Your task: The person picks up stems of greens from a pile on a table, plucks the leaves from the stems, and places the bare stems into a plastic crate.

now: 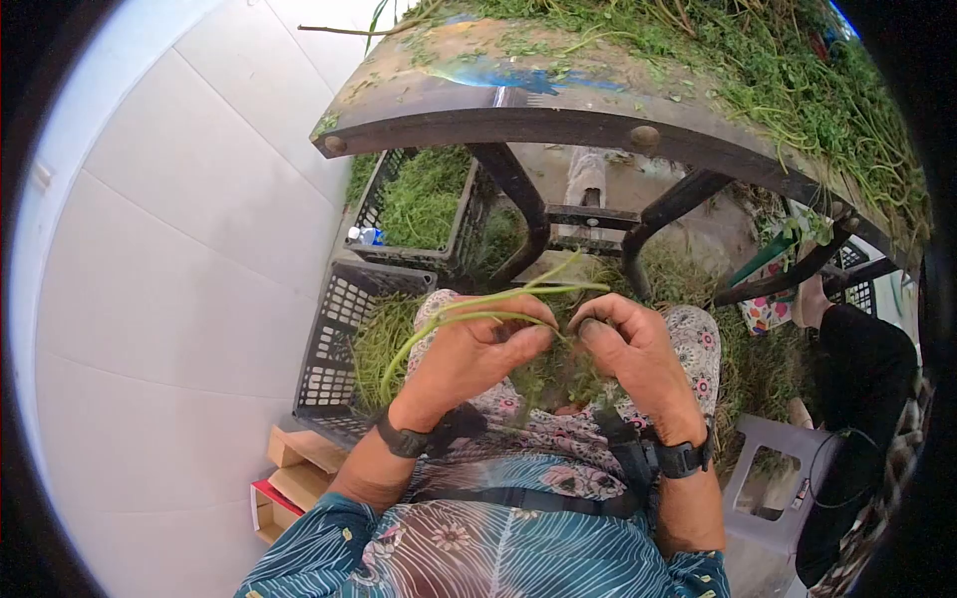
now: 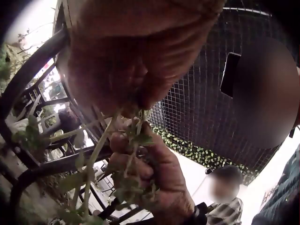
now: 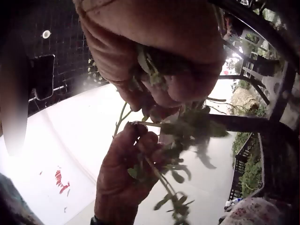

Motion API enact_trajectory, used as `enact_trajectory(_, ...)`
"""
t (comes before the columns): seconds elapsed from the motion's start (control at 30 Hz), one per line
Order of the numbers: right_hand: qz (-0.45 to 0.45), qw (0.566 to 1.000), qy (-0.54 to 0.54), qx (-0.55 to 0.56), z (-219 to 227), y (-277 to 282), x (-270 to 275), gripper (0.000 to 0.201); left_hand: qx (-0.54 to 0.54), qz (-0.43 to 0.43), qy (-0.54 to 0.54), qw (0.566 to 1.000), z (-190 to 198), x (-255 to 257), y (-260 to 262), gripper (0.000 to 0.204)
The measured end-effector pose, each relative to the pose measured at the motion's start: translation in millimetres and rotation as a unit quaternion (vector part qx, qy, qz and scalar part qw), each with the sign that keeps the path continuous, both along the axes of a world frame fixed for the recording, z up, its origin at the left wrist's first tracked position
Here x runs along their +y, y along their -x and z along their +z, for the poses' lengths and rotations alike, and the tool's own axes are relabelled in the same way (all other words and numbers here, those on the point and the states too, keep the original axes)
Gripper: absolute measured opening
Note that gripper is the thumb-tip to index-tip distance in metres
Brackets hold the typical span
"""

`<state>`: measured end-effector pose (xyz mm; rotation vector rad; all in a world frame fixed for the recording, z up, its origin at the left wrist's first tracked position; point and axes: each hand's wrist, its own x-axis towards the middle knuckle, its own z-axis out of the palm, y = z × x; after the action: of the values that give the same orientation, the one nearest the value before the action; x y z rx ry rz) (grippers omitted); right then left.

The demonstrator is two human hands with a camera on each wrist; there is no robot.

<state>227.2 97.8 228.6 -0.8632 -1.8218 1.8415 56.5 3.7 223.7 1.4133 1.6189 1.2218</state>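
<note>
Long green stems (image 1: 424,339) lie across my left hand (image 1: 477,351), which grips them with thumb and fingers. Facing it over the lap, my right hand (image 1: 638,349) pinches leafy greens with thumb and fingertips. The fingertips of both hands meet closely at the same sprig. In the right wrist view, small-leaved sprigs (image 3: 176,199) hang below the left hand (image 3: 119,171), and more leaves (image 3: 197,131) show under the right hand. A stem (image 2: 96,154) runs down from the left hand in the left wrist view, with the right hand (image 2: 161,173) just below.
A table (image 1: 558,128) heaped with greens (image 1: 797,80) stands in front, on dark metal legs (image 1: 518,199). To the left are black crates (image 1: 324,349) holding stems and leaves, beside a white wall (image 1: 179,299). At right are a plastic stool (image 1: 768,473) and another person's leg (image 1: 862,389).
</note>
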Motion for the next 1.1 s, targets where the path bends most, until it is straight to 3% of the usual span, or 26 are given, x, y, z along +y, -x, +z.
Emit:
enact_trajectory(0.13, 0.03, 0.991, -0.132, 0.02, -4, -1, 3, 0.024, 0.055, -0.014, -0.025, 0.998, 9, 4, -3, 0.011)
enact_trajectory(0.33, 0.039, 0.988, -0.139, -0.048, -2, -1, 2, 0.023, 0.041, 0.009, 0.035, 0.999, 12, 2, -8, 0.007)
enact_trajectory(0.63, 0.053, 0.985, -0.162, -0.013, -8, -3, 2, 0.021, 0.004, -0.008, 0.018, 1.0, 2, 0, -7, 0.012)
enact_trajectory(0.83, -0.002, 0.994, -0.11, -0.003, -16, -1, 2, 0.019, -0.048, -0.015, 0.025, 0.998, 3, 0, -7, 0.011)
enact_trajectory(0.93, -0.061, 0.997, -0.016, 0.035, -15, 0, 1, 0.02, -0.081, -0.015, 0.013, 0.997, 1, 1, -7, 0.012)
enact_trajectory(1.1, 0.005, 0.992, -0.126, -0.008, -13, -5, 3, 0.022, -0.075, 0.004, 0.035, 0.997, 5, 1, -7, 0.012)
